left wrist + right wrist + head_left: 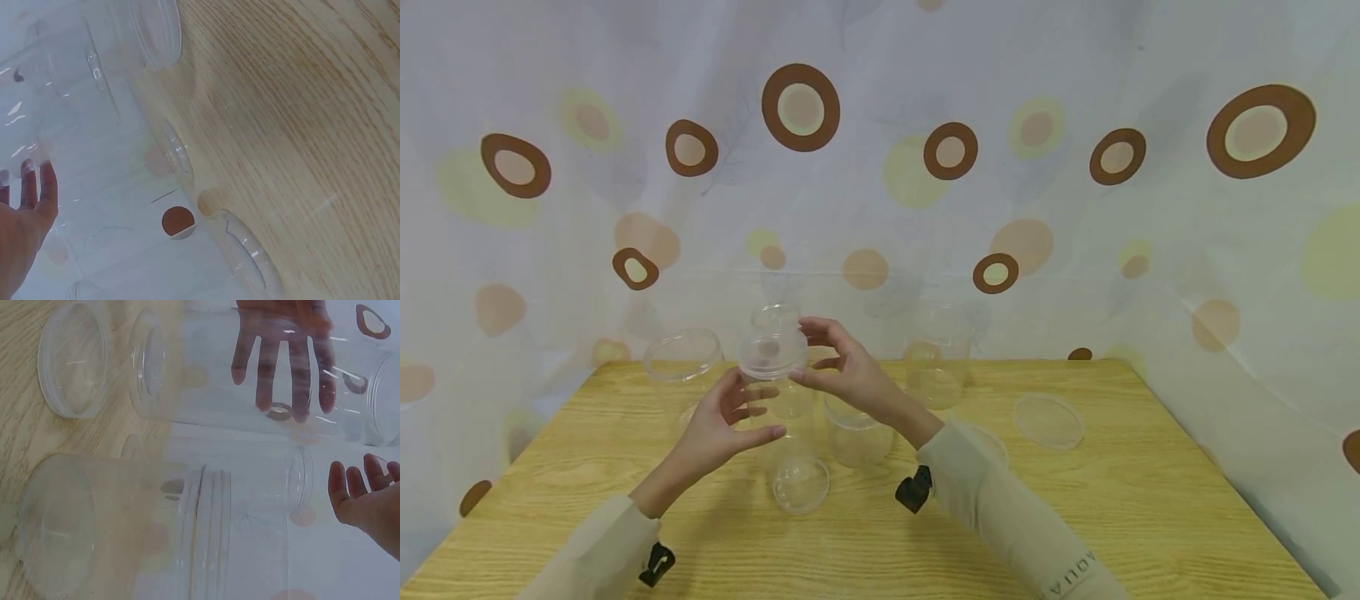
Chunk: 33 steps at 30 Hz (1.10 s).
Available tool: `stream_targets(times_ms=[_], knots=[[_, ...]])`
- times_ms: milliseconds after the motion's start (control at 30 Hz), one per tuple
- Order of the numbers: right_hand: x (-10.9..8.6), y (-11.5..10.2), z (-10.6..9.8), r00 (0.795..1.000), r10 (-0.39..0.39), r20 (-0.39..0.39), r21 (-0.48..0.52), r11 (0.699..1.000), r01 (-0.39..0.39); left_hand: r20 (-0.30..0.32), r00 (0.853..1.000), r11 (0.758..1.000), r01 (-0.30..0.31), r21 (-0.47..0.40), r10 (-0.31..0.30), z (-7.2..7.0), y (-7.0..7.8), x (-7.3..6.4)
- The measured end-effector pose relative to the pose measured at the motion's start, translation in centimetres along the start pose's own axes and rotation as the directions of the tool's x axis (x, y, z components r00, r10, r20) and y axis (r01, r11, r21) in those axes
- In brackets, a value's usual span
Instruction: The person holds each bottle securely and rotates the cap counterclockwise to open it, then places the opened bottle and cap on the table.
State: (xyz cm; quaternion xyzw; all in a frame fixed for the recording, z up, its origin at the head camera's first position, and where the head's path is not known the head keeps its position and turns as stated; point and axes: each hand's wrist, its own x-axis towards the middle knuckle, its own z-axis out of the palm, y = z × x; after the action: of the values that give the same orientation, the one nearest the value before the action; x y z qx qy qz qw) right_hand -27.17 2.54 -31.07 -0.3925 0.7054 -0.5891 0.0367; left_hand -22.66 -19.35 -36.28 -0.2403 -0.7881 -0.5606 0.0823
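Note:
A tall clear plastic jar (773, 358) stands upright between the two hands. My left hand (718, 421) is at its left side, thumb and long fingers spread around the wall. Seen through the plastic in the right wrist view, these left fingers (265, 375) look straight. At the jar's top right is my right hand (850, 375), with thumb and fingertips right at the rim. The right wrist view shows that hand (369, 494) with loosely bent fingers beside the mouth. In front of the jar, a round clear lid (801, 483) lies on the table.
Other clear jars stand nearby: a wide one (681, 358) at left, a short one (859, 437) beside the right forearm, and another (938, 358) behind it. A flat clear disc (1049, 421) lies to the right on the wooden table (1120, 517). A patterned curtain (880, 125) hangs behind.

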Motion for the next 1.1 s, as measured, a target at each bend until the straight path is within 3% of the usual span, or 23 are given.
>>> stream_targets(times_ms=[300, 600, 733, 900, 1100], knots=[[-0.5, -0.5, 1.7, 0.983, 0.001, -0.182, -0.056, 0.998, -0.011, -0.042, 0.999, 1.000, 0.017, 0.011, -0.017, 0.3, -0.1, -0.1], [-0.3, -0.8, 2.6, 0.973, -0.028, -0.228, -0.109, 0.994, 0.003, -0.043, 0.999, 1.000, 0.021, 0.006, -0.021, 0.5, -0.1, -0.1], [-0.1, -0.7, 2.1, 0.984, -0.018, -0.176, -0.084, 0.996, 0.003, -0.026, 1.000, 1.000, 0.006, -0.002, -0.006, 0.4, 0.0, -0.1], [0.2, -0.5, 1.2, 0.999, -0.021, -0.048, 0.003, 1.000, 0.021, -0.003, 1.000, 1.000, -0.024, -0.011, 0.024, 0.3, 0.1, -0.2], [0.5, -0.2, 0.3, 0.995, -0.038, 0.094, 0.157, 0.987, 0.023, 0.018, 0.999, 0.999, -0.044, -0.019, 0.044, 0.1, 0.1, -0.2]])
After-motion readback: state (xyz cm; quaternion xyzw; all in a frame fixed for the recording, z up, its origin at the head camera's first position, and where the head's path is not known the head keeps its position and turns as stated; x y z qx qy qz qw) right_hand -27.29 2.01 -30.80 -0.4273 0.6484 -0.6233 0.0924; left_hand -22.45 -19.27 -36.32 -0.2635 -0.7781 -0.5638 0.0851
